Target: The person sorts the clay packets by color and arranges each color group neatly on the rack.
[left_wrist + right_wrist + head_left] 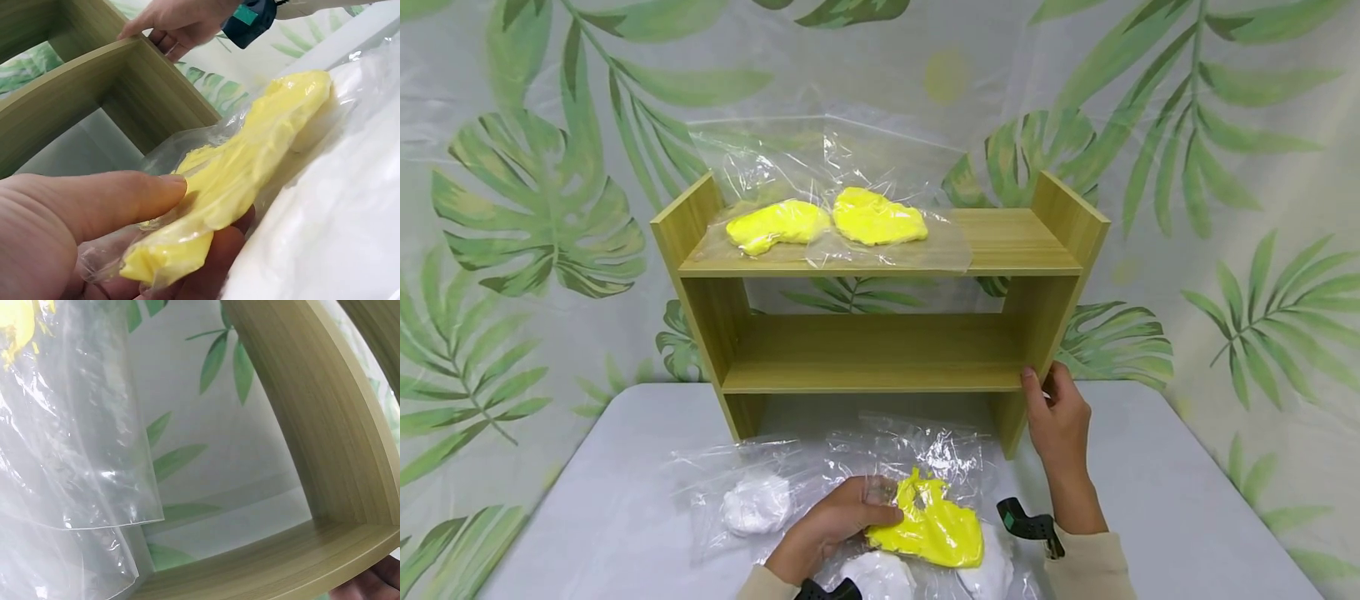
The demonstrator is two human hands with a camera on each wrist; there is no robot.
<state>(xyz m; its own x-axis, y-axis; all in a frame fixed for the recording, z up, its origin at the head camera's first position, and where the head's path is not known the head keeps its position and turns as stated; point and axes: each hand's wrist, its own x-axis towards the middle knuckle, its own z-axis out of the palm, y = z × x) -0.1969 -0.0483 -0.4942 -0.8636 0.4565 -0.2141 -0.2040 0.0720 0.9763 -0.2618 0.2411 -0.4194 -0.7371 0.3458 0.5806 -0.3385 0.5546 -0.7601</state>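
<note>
My left hand (850, 521) pinches a clear plastic bag with a flattened yellow clay-like lump (936, 525) inside. In the left wrist view, the thumb lies on top of the yellow lump (231, 165) and fingers are below it. My right hand (1060, 417) grips the right side panel of a wooden shelf (872, 354) at the height of its middle board, thumb at the front edge. Only some fingers of that right hand (375, 581) show in the right wrist view. Under and beside the held bag lie bagged white lumps (876, 575), partly covered.
Two bagged yellow lumps (880, 218) rest side by side on the shelf's top board. Another bagged white lump (757, 502) lies on the white table (617, 500) at the left. A leaf-patterned cloth (1225, 208) hangs behind.
</note>
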